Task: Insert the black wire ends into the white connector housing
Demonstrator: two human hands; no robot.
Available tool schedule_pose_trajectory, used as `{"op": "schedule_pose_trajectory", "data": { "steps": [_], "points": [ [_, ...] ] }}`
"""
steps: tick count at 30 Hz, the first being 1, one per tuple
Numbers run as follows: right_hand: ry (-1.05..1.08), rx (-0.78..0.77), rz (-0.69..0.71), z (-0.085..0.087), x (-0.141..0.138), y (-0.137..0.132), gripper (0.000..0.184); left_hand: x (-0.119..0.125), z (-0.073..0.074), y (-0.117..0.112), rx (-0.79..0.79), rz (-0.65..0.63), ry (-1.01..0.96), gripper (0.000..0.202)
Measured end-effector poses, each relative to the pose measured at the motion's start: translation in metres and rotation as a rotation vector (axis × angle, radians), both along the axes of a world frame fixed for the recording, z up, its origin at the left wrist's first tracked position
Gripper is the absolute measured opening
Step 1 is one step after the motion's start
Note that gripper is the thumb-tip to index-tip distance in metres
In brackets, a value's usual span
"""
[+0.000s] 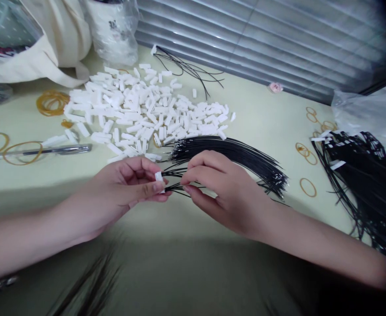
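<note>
Fingertips of your left hand (127,186) pinch a small, light, rigid white connector (159,177) by its sides, while your right hand (212,184) grips thin, limp black wires (176,188) near their bare tips.

L hand (127,186) pinches a white connector housing (159,177) w/ black wires (174,188) entering it, R hand (217,186) grips those wires just beside it, over a pale table (261,127) w/ connector pile (146,114) & wire bundle (239,156) behind.
</note>
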State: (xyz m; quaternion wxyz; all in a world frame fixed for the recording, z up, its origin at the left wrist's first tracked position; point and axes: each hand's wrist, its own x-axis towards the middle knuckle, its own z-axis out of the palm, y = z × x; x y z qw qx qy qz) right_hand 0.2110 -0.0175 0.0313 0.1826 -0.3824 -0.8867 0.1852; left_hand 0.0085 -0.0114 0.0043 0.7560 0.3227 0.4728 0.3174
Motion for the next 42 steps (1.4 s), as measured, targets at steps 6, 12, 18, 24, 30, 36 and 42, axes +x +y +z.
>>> {"op": "schedule_pose_trajectory", "data": {
  "steps": [6, 12, 18, 24, 30, 36, 42],
  "points": [
    [-0.019, -0.100, -0.034, -0.002, 0.000, 0.003, 0.018, 0.001, 0.002, 0.000, 0.005, -0.001, 0.000, 0.021],
    [-0.009, -0.190, -0.125, -0.001, -0.004, 0.003, 0.013, 0.001, 0.004, 0.000, -0.005, -0.006, 0.042, 0.022],
    [0.037, -0.222, -0.161, 0.002, -0.007, -0.003, 0.014, 0.003, 0.004, 0.000, 0.006, -0.010, 0.042, 0.024],
    [0.009, -0.156, -0.105, -0.006, -0.015, -0.006, 0.016, -0.001, -0.002, -0.002, 0.016, -0.014, 0.060, 0.026],
    [0.006, -0.064, -0.051, -0.012, -0.020, -0.010, 0.022, -0.003, -0.004, -0.005, 0.056, -0.052, 0.061, 0.019],
    [0.053, 0.021, -0.079, 0.008, -0.006, -0.007, 0.025, -0.004, 0.006, 0.000, 0.083, -0.062, -0.081, 0.018],
    [-0.112, 0.068, -0.063, 0.033, 0.019, -0.020, 0.039, -0.014, 0.012, 0.006, 0.420, -0.153, -0.210, 0.009]
  ]
}}
